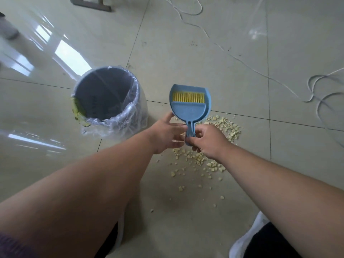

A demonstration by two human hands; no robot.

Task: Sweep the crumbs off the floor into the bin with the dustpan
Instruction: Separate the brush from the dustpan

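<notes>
A blue dustpan with a yellow-bristled brush nested in it hangs above the floor at the centre. My right hand grips the shared handle from the right. To the handle's left is my left hand, fingers spread, fingertips touching the dustpan's lower left edge and the handle. Pale yellow crumbs lie scattered on the tiles beneath and to the right of both hands. The grey bin, lined with a clear plastic bag, stands to the left of the dustpan.
White cables loop over the tiled floor at the right and back. A furniture base stands at the far back left. My white shoes are at the bottom edge. Yellow scraps stick to the bin liner's left rim.
</notes>
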